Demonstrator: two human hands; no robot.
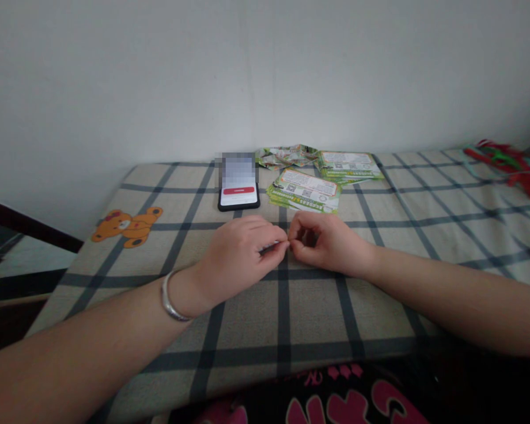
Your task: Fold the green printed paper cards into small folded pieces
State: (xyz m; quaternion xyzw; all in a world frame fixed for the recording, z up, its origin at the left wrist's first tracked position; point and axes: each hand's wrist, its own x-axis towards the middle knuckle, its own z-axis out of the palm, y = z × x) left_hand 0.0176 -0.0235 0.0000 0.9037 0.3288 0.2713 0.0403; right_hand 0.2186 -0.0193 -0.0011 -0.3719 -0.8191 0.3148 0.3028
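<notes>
My left hand (pixel 238 256) and my right hand (pixel 324 241) rest together on the checked tablecloth (pixel 247 330), fingertips meeting in a pinch. Between them shows a small pale sliver, too small to name. A silver bangle (pixel 171 299) circles my left wrist. Just beyond the hands lies a black phone (pixel 238 188) with a lit screen and a red button. To its right sit stacks of green-edged printed cards (pixel 304 189), a second stack (pixel 348 165) behind, and some crumpled green wrappers (pixel 285 155).
A bear print (pixel 127 226) marks the cloth at the left. Red and green ribbons (pixel 510 165) lie at the far right edge. A white wall backs the table. The table's left edge drops to dark furniture (pixel 22 227). Dark patterned fabric with pink shapes (pixel 344 400) is near me.
</notes>
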